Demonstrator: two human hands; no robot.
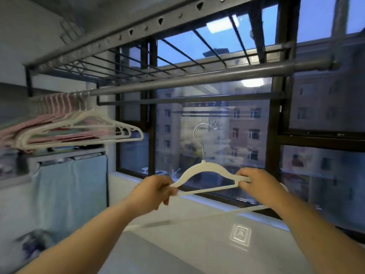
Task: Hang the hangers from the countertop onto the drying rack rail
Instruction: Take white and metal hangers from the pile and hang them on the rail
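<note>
I hold a white hanger [205, 171] upright in front of the window, its thin metal hook pointing up. My left hand [154, 191] pinches its left end and my right hand [256, 184] grips its right end. The hanger is well below the grey drying rack rail [197, 79], which runs across the view above. Several pink and white hangers [65, 125] hang bunched at the rail's left end. Another white hanger [197, 216] seems to lie on the white countertop [197, 244], partly hidden by my right arm.
A black-framed window [217, 125] faces me behind the countertop. Above the rail is a perforated metal beam [138, 28] with a wire shelf [122, 66]. At the left stands a shelf covered by a blue cloth [71, 192].
</note>
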